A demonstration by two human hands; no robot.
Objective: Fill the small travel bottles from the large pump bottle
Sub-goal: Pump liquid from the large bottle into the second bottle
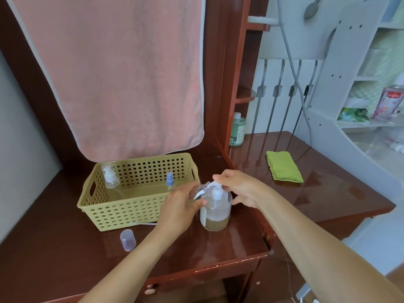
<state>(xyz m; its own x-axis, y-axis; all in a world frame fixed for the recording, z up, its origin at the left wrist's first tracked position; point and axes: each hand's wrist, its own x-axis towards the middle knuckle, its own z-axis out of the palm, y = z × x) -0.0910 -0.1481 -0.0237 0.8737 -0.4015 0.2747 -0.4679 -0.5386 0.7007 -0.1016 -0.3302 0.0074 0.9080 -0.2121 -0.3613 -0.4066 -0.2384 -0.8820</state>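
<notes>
Because the left hand [181, 204] clamps its fingers [197, 202] round the small travel bottle [200, 190], the bare threaded neck tilts up to the spout of the large pump bottle [215, 213] at the table's [218, 250] near middle, placed to catch what comes out. Over the pump head the right hand [238, 186] bends its fingers, thumb beside the bottle's wall, seemingly set to press. A loose cap [127, 237] waits near-left, while in the basket [122, 213] behind it stand a pump-topped bottle [110, 177] and a blue-topped sprayer [170, 182], probably next.

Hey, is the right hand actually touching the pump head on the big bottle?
Touching. The head view shows the right hand curled over the pump head, fingers on its top with no gap.
</notes>
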